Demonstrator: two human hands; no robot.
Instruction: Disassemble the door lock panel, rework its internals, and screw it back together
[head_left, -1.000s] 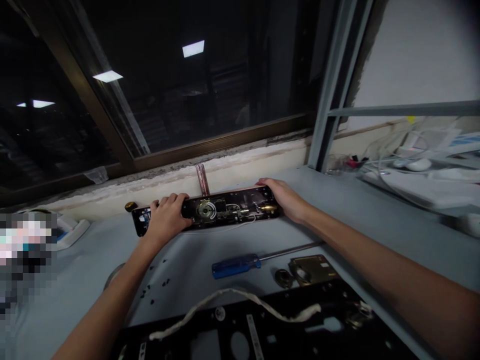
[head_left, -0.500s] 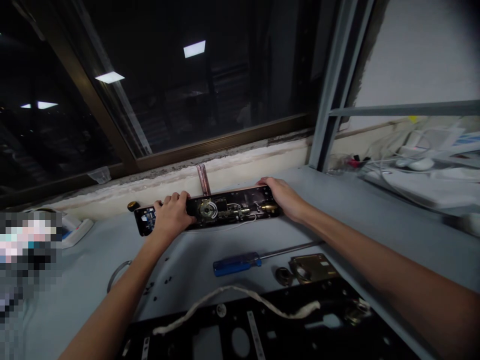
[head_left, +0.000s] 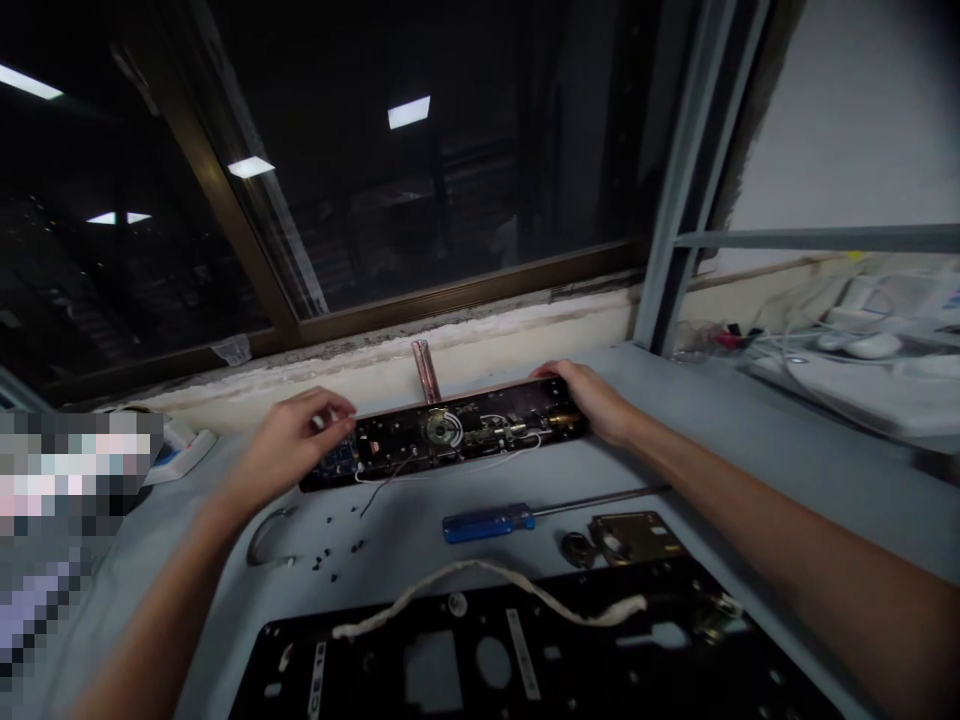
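Note:
A long black lock panel stands tilted at the back of the table, its inner side towards me. A blue circuit board is at its left end, a round metal mechanism near its middle and a brass part at its right end. Behind it, a copper-coloured handle sticks up. My right hand grips the panel's right end, fingers behind the top edge. At the left end, my left hand has its thumb and bent fingers apart beside the circuit board; whether it touches the panel I cannot tell. Thin wires hang along the panel's lower edge.
A blue-handled screwdriver lies in front of the panel, with a brass plate and ring nearby. Several small screws and a curved metal piece lie left. A larger black plate with a wrapped cable fills the foreground.
My left hand has let go of the panel's top edge and moved left, uncovering the circuit board and a wire. The right hand keeps its grip. The whole view has shifted slightly.

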